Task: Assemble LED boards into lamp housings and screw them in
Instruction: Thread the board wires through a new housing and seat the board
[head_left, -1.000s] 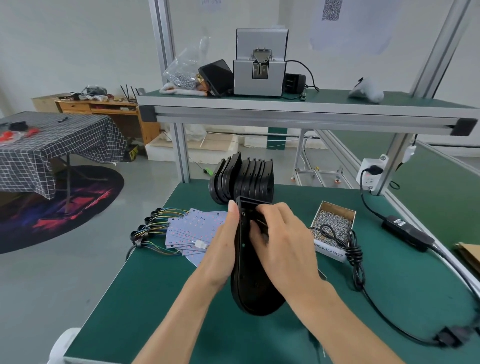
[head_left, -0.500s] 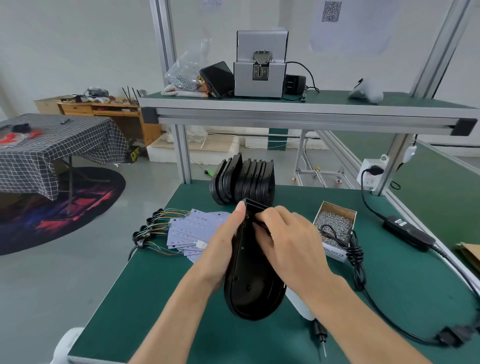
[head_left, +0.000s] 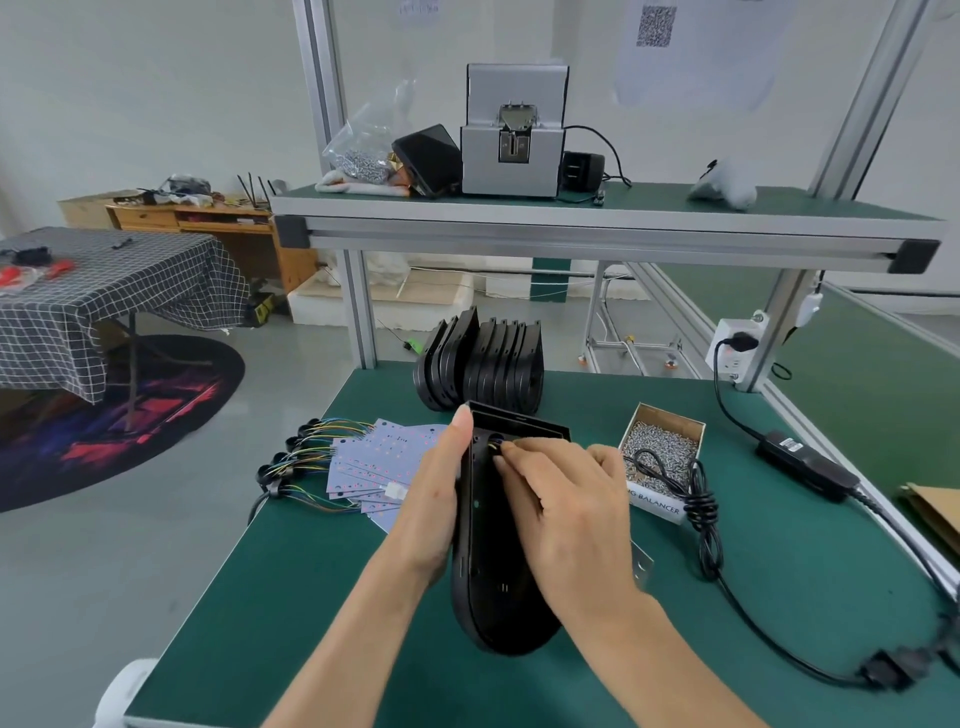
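Note:
I hold a black lamp housing (head_left: 488, 587) upright over the green bench, its rounded end toward me. My left hand (head_left: 434, 499) grips its left edge, thumb straight up along the rim. My right hand (head_left: 569, 512) lies across its face, and the fingertips pinch a small dark wire grommet (head_left: 494, 448) at a hole near the top. Several LED boards (head_left: 374, 457) with coloured wires (head_left: 306, 452) are fanned out to the left. A row of spare housings (head_left: 483, 364) stands behind. An open box of screws (head_left: 660, 447) sits to the right.
A coiled black cable (head_left: 701, 509) runs from the screw box to a connector (head_left: 891, 670) at the right edge. A power adapter (head_left: 805, 462) lies farther right. On the shelf above stands a grey screw feeder (head_left: 511, 135). The bench's left edge (head_left: 249, 545) drops to the floor.
The housing has tipped so that its top edge now shows. My right fingertips have shifted up to the hole near its top. The left hand keeps its hold.

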